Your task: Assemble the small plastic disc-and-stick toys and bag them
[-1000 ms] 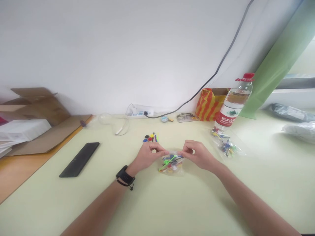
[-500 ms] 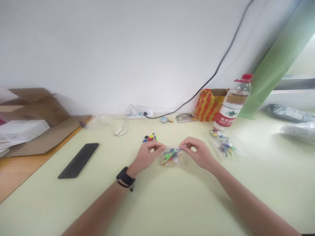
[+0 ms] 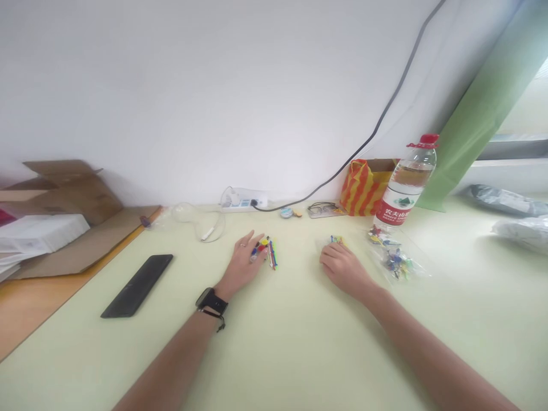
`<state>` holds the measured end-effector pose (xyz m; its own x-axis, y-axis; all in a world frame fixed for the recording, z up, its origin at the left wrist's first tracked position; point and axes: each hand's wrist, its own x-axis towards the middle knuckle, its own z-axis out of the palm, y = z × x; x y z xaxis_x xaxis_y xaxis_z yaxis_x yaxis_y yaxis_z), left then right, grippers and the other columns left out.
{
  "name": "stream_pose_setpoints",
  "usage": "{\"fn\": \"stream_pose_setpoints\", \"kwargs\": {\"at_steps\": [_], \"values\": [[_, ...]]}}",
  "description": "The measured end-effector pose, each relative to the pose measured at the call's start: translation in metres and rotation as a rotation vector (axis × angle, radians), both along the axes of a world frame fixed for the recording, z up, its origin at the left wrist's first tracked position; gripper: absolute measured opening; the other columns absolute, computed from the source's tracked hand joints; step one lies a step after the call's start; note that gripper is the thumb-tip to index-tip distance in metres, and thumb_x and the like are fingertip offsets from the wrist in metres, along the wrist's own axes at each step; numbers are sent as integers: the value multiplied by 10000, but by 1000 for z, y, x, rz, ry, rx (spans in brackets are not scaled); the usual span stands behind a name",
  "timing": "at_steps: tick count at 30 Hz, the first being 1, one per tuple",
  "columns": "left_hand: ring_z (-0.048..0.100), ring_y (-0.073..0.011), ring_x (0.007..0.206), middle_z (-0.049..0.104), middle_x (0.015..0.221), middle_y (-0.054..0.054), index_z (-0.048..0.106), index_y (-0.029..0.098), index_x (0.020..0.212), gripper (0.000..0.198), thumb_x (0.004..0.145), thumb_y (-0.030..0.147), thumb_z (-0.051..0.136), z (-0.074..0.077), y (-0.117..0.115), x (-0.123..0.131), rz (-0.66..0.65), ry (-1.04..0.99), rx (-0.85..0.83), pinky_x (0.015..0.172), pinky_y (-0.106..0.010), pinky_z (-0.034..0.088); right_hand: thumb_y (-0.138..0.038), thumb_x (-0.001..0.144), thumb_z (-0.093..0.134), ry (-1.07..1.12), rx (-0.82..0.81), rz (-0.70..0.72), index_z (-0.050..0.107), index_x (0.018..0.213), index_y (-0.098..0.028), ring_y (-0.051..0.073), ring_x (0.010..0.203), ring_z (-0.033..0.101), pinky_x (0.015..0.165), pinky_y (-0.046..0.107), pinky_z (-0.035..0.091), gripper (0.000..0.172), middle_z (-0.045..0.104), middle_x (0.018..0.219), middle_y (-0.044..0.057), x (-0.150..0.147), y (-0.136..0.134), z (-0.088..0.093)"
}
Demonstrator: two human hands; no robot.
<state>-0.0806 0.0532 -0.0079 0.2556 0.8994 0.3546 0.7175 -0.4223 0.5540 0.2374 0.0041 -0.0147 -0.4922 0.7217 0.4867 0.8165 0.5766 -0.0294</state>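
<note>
My left hand [image 3: 242, 262], a black watch on its wrist, lies on the pale green table [image 3: 278, 342] with fingers stretched out. Its fingertips touch a small cluster of coloured round pieces and sticks [image 3: 266, 250]. My right hand [image 3: 343, 269] rests on the table further right, fingers curled down. A small clear bag of coloured pieces [image 3: 335, 240] pokes out past its fingertips; most of the bag is hidden under the hand.
A second clear bag of coloured pieces [image 3: 396, 260] lies right of my right hand, by a water bottle [image 3: 406, 185]. A black phone [image 3: 137, 284] lies left. A power strip [image 3: 244, 200], glasses [image 3: 325, 207], a striped bag [image 3: 358, 185] and cardboard [image 3: 72, 188] line the wall.
Both hands held the small bag up between them; now they have parted. The left hand moved forward onto the loose coloured pieces, and the right hand carried the bag right and down to the table.
</note>
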Motion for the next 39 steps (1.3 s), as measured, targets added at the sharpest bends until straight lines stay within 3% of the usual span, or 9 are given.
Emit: {"fn": "stream_pose_setpoints", "kwargs": {"at_steps": [4,11,15,19,22,25,30,34,39], "values": [[217,-353,1543,316,1662,-76,522,316,1482,508,1003,484,512,-3,-6,2,-115,173,0,1213,-580,259,-42,907,480,82,-98,-45,640,774,-209,271,934,587,843,412,453,267,669,902,104,10,7,-6],[277,-340,1523,362,1644,-61,564,310,1451,478,1006,476,511,-1,-14,7,-151,224,-15,1214,-554,285,-111,922,484,125,-148,-195,666,796,-219,281,903,617,791,426,462,247,683,880,98,37,15,-9],[257,-367,1528,340,1654,-68,549,314,1467,510,990,493,545,2,-21,11,-181,228,-31,1205,-585,297,-171,913,540,173,-139,-236,702,923,-208,316,983,638,851,478,489,166,717,984,119,33,10,-4],[219,-372,1546,274,1683,-24,535,366,1473,525,977,537,552,11,-39,25,-308,256,-82,1218,-592,291,-249,962,550,294,-245,-85,665,1172,-194,303,1095,645,960,490,511,246,723,1121,122,6,-8,3],[228,-309,1556,285,1676,6,444,374,1534,530,1015,454,517,20,-54,39,-486,218,-85,1237,-514,327,-333,988,564,330,-338,83,529,1417,-235,296,1275,575,1062,490,488,442,647,1349,124,-15,-20,4],[249,-241,1555,303,1668,29,413,362,1551,498,1057,299,417,25,-62,48,-566,164,-78,1262,-465,307,-395,986,587,322,-346,177,420,1522,-254,311,1388,488,1142,528,427,579,547,1488,137,-25,-24,3],[313,-263,1528,344,1652,-31,465,333,1521,493,1029,315,499,15,-53,45,-421,29,-97,1237,-482,350,-299,975,605,379,-365,155,593,1340,-253,302,1269,578,1074,511,484,368,652,1340,129,-22,-21,3],[410,-272,1463,476,1567,-73,566,299,1429,438,995,361,570,10,-47,43,-309,-33,-96,1209,-481,380,-241,958,608,424,-387,142,643,1234,-244,275,1106,634,966,453,527,278,706,1163,105,-21,-17,5],[403,-275,1446,491,1556,-44,588,301,1409,467,955,200,540,14,-48,42,-348,-28,-96,1212,-501,358,-212,949,584,481,-416,95,666,1161,-233,250,960,638,855,410,537,227,704,997,81,-22,-17,4]]}}
